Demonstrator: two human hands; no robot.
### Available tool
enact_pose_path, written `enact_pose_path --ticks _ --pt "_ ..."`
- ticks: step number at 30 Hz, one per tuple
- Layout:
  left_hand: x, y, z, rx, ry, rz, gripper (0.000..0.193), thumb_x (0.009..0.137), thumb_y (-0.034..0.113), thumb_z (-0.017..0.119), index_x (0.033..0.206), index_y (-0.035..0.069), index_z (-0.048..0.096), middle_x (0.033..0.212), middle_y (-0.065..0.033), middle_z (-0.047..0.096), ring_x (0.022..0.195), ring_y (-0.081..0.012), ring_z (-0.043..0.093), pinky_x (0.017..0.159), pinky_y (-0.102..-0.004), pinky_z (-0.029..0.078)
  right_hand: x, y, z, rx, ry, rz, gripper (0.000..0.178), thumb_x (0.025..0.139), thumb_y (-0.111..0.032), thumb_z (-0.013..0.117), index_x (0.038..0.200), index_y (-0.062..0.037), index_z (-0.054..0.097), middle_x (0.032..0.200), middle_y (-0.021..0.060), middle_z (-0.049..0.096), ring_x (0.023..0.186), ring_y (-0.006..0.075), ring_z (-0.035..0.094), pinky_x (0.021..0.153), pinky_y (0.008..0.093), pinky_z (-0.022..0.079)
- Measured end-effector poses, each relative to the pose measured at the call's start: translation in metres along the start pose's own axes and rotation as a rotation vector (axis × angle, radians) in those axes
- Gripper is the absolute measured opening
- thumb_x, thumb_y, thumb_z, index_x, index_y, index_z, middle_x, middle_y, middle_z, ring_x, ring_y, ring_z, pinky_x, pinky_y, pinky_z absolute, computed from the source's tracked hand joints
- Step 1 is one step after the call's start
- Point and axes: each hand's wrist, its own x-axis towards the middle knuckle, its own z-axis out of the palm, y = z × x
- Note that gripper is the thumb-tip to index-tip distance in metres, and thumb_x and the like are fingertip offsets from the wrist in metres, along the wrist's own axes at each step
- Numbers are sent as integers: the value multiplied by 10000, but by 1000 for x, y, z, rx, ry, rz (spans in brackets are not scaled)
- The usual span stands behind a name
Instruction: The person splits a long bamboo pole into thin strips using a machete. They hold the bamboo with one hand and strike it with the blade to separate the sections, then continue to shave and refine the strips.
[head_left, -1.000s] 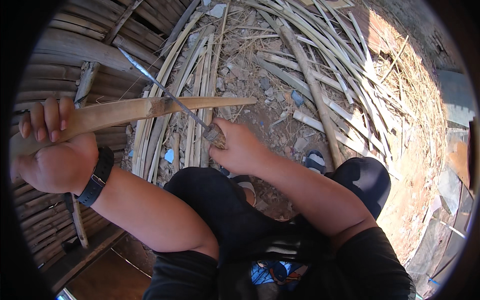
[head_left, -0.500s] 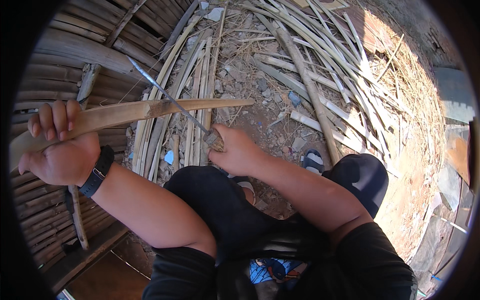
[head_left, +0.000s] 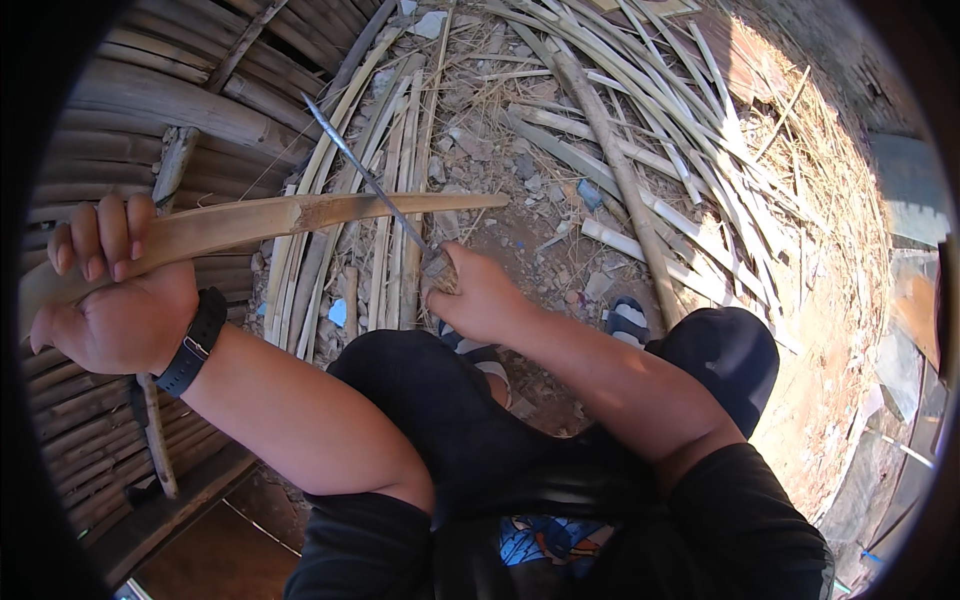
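Head view: bamboo strip juts rightward from left grip

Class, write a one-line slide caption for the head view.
Left hand grips a bamboo strip while the right hand holds a knife across it.

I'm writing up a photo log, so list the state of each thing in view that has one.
Bamboo piece: held, narrower toward its right end
Knife: blade bare, crossing the bamboo piece; contact unclear
Left hand: closed around the bamboo piece
Right hand: closed on the knife's handle
Wristband: fastened
Ground strips: loose, overlapping
Sandals: worn
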Motion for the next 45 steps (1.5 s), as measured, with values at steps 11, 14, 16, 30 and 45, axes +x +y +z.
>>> enact_pose_path --ticks 11,14,16,30,45 --pt "1 1 -3 23 -18 12 595 797 730 571 831 145 467 661 37 397 548 -94 351 578 -256 314 18 103 -3 -242 34 169 464 784 -192 683 1163 49 569 983 293 665 973 447 649 884 478 511" --pt "4 1 -1 19 -27 2 599 799 733 566 836 144 466 665 36 397 549 -93 349 580 -256 315 5 31 7 -76 99 153 494 789 -194 684 1197 52 557 973 294 665 966 444 651 870 473 510" --pt "5 1 -2 -3 -54 -6 601 797 733 570 840 142 466 668 36 395 549 -92 344 581 -255 315 -4 0 0 14 -18 140 504 800 -194 687 1215 57 551 956 299 667 962 438 655 853 461 508" --pt "3 0 4 5 -69 -10 516 798 642 605 833 142 482 677 38 410 563 -88 375 593 -255 326 6 8 -2 -49 -21 18 516 807 -214 681 1230 46 542 970 302 663 947 437 658 843 467 520" --pt "4 -6 17 11 -59 7 557 820 686 566 852 137 479 680 41 417 559 -95 368 582 -257 326 6 35 12 61 66 -89 527 808 -223 679 1250 33 548 858 248 682 823 414 674 773 455 531"
